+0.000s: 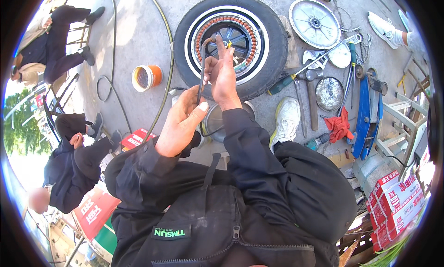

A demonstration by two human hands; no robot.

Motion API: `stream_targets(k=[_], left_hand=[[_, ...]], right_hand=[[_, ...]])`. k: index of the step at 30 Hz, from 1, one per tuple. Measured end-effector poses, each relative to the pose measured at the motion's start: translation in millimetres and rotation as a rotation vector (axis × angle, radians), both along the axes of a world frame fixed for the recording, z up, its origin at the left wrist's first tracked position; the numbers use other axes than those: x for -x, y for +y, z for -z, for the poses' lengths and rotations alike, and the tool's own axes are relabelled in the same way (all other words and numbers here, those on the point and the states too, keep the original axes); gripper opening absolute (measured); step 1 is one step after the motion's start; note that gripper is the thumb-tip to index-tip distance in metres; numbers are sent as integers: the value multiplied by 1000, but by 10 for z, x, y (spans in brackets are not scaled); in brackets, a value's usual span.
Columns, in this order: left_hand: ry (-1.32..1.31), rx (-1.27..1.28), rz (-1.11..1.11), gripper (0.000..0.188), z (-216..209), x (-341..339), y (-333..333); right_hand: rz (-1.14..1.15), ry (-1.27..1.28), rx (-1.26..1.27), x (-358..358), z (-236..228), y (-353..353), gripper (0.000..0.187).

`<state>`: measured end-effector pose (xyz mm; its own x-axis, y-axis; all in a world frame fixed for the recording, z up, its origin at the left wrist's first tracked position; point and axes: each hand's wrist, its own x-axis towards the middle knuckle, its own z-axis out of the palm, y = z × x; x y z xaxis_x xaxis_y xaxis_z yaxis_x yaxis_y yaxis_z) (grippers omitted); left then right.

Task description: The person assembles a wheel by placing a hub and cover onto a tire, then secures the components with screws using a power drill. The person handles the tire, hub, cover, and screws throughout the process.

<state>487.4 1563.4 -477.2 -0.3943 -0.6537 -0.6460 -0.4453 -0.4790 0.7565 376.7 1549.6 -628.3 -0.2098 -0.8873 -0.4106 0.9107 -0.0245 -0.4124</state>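
A hub-motor wheel (273,40) with a black tyre lies flat in front of me. Inside its pale rim is a ring of copper coils (199,38), with a dark spoked centre and a bit of yellow near my right fingers. A black cable (202,77) runs from the motor down to my hands. My left hand (180,123) is closed on the cable below the tyre's near edge. Over the rim, my right hand (223,79) has its lower fingers bent against the same cable, while its index finger points toward the coils. The fingers partly hide the cable.
An orange bucket (148,77) and a hose (172,58) lie left. On the right are a metal motor cover (314,24), a screwdriver (281,85), a hammer (312,100), a red rag (339,124) and a blue floor jack (368,116). Other people sit at left.
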Motion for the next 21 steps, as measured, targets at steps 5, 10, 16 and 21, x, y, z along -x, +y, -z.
stream_targets(k=[5,10,16,21], left_hand=[[9,8,-2,59,1,-12,24],[34,32,-4,59,-1,10,18],[37,7,-23,59,-20,-3,43],[37,35,17,60,18,-6,16]], right_hand=[[50,99,-84,28,25,54,88],[52,-18,-2,-53,-7,36,86],[50,-144,67,190,-79,28,90],[11,-124,65,146,-41,-45,89]])
